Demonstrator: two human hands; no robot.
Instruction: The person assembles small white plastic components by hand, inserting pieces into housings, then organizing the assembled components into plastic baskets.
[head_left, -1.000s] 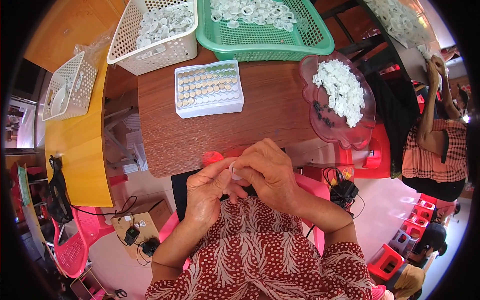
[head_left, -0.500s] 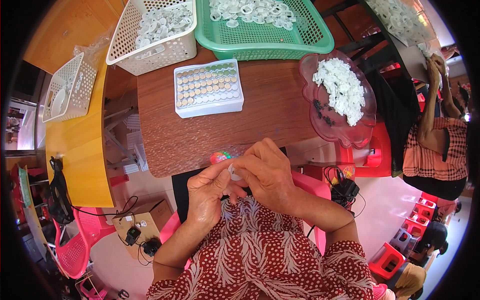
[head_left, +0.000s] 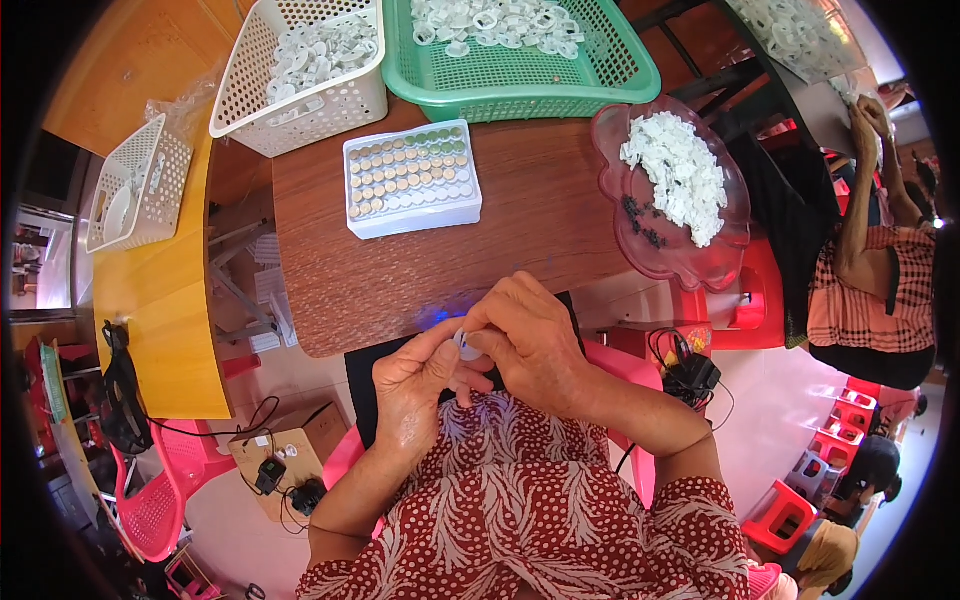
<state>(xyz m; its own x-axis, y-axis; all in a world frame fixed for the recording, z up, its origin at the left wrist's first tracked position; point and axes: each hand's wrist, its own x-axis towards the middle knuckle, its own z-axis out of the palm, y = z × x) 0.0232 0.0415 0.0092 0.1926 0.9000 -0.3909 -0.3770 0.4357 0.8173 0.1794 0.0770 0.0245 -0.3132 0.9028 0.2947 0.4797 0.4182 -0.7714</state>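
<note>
My left hand (head_left: 418,382) and my right hand (head_left: 530,340) meet just below the near edge of the brown table (head_left: 400,285), fingertips pinched together on one small white plastic piece (head_left: 466,344). A faint blue glow shows just above the fingers. Straight ahead lies a white tray of round button cells (head_left: 412,178). To the right stands a clear pink dish (head_left: 660,255) heaped with small white parts and a few dark ones.
A green basket (head_left: 520,55) and a white basket (head_left: 305,75) of white rings stand at the back. A smaller white basket (head_left: 140,185) sits on the yellow table at left. Another person (head_left: 870,260) is at the right. Red stools, cables and a cardboard box lie on the floor.
Both hands stay pinched together on the small piece and shift only slightly. A red glow seen near the fingers earlier now appears blue.
</note>
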